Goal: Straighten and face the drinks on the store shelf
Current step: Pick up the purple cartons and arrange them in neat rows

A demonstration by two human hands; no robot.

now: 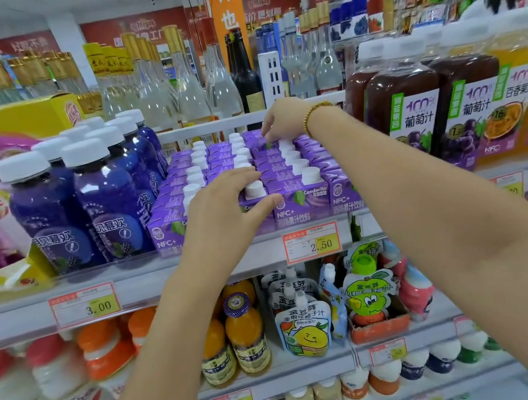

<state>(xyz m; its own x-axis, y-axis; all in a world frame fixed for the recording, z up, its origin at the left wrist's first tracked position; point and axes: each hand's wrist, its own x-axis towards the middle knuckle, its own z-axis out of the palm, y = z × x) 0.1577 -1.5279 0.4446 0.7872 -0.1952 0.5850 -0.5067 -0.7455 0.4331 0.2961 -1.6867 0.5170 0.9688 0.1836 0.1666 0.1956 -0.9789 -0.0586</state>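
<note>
Purple juice cartons point(300, 201) are standing in rows on the shelf point(151, 278), with blue bottles point(109, 202) at their 9 o'clock. Left hand point(223, 212) is gripping the front carton point(259, 226), fingers over its top and thumb across its face. Right hand point(281, 121) is reaching toward 12 o'clock, fingertips touching a back carton point(259, 144); whether it is pinching, I cannot tell.

The left hand point(223, 214) grips a front purple carton point(261, 225); the right hand point(281, 120) fingers point(268, 130) touch a rear carton point(259, 145).
</note>
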